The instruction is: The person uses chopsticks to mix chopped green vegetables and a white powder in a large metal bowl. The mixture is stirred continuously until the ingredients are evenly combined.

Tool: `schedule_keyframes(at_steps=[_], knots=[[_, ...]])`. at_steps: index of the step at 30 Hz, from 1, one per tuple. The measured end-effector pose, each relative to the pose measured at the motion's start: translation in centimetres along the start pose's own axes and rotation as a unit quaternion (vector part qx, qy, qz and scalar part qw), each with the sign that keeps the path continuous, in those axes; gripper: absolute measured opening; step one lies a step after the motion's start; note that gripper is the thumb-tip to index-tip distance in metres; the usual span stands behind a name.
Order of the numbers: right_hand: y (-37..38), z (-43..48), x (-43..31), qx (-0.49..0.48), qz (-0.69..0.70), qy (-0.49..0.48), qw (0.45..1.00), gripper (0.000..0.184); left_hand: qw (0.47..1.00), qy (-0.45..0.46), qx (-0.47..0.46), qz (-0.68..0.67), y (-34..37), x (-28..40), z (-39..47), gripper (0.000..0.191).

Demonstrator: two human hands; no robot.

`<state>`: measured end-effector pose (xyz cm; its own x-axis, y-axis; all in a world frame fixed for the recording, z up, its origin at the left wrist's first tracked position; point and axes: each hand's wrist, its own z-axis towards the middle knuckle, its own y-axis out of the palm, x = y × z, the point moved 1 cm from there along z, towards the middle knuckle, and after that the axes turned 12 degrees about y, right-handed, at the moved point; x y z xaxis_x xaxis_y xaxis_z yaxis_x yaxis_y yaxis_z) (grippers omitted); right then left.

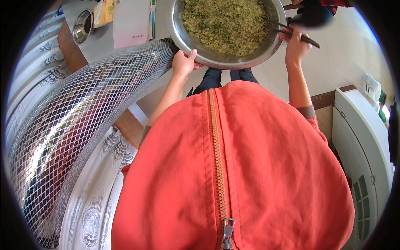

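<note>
A wide stainless steel bowl [226, 61] in front of me holds a finely chopped green and yellow mixture [225, 26]. My left hand [184, 62] grips the bowl's near-left rim, thumb on top and fingers beneath. In my right hand [297, 47], at the bowl's right side, is a pair of dark chopsticks [286, 28]. Their tips reach into the right part of the mixture, where the ends are hard to make out.
On the grey tabletop [103, 43] at upper left are a small metal bowl [82, 26], an orange packet [104, 14] and a pale booklet [130, 23]. A glossy curved surface with white mesh [84, 103] spans the left. A white cabinet [359, 125] stands right. Another person [325, 3] is at upper right.
</note>
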<state>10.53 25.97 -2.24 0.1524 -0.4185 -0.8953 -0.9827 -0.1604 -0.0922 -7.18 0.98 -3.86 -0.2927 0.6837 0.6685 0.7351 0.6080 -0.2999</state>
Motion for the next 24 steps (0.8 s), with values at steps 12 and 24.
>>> schedule_keyframes(at_steps=[12,24], knots=[[6.6,0.8,4.9,-0.133,0.051,0.06,0.988,0.028,1.0,-0.015,-0.011,-0.007,0.3,0.1,-0.4,0.031],[6.1,-2.2,3.7,-0.142,0.117,0.179,0.966,0.026,1.0,-0.022,-0.011,-0.007,0.3,0.4,-0.5,0.031]])
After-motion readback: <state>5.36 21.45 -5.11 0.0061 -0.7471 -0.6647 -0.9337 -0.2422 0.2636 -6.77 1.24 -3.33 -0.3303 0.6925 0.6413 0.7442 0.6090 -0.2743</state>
